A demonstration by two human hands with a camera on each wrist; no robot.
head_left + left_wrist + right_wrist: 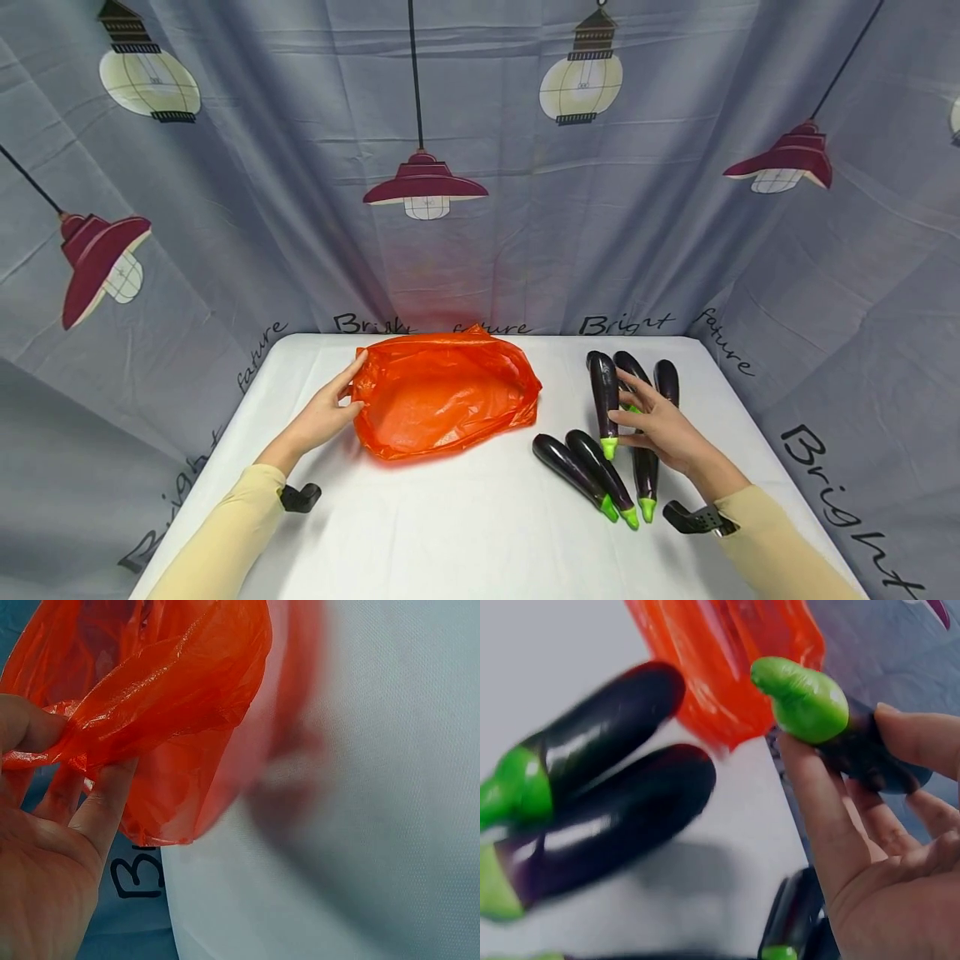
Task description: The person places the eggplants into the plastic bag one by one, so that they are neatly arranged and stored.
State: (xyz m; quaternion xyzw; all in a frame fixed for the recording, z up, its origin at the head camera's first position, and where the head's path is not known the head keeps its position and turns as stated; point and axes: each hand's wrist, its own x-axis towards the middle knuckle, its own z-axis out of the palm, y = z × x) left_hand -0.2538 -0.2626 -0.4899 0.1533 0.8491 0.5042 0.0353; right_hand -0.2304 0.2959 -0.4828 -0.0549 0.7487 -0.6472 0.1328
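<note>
An orange-red plastic bag point(442, 400) lies with its mouth spread wide on the left half of the table. My left hand point(324, 418) pinches the bag's left rim; in the left wrist view the thumb and fingers grip the gathered plastic point(150, 705). On the right, my right hand point(666, 429) holds an eggplant point(603, 387) with a green stem end, raised above the table. In the right wrist view its green cap point(810, 712) points toward the camera, with thumb and fingers around the dark body.
Two eggplants point(567, 468) lie side by side left of my right hand. Another eggplant point(645, 479) lies below the hand, and more point(667, 379) lie behind it, partly hidden. A grey curtain point(510, 267) printed with lamps surrounds the white table point(420, 533).
</note>
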